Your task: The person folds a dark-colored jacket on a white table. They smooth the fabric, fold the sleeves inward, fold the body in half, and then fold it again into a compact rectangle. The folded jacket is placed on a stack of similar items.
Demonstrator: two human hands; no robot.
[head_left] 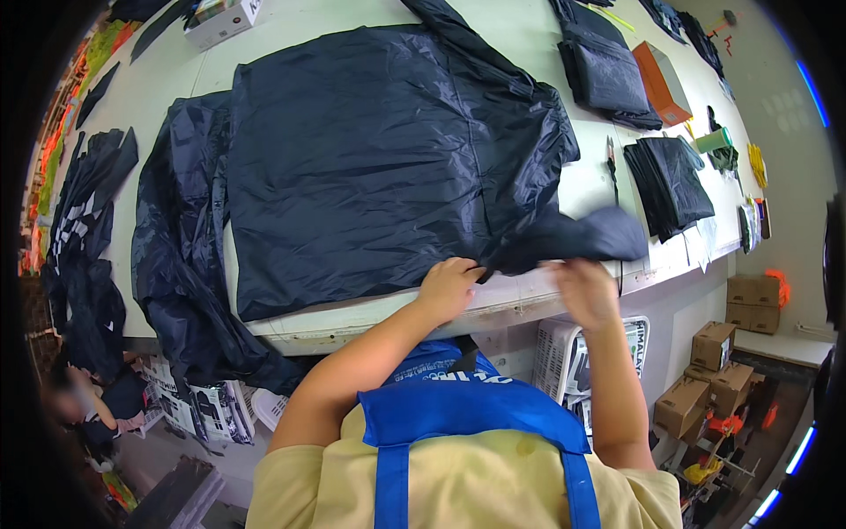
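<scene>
Big white table [546, 291] carries a dark navy garment [379, 159] spread flat across its middle, lower corner reaching the near edge; left hand [448, 289] pinches that corner with curled fingers, right hand [586, 291] is blurred, grip impossible to tell, just under a lifted sleeve [582, 236]

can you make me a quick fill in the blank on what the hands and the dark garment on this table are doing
1. The left hand grips the near edge of a dark navy ____ spread on the white table.
2. The right hand is at the garment's ____, which lies toward the table's near edge.
3. An ____ box lies at the table's far right.
4. The person wears a ____ apron.

Missing words: garment; sleeve; orange; blue
</scene>
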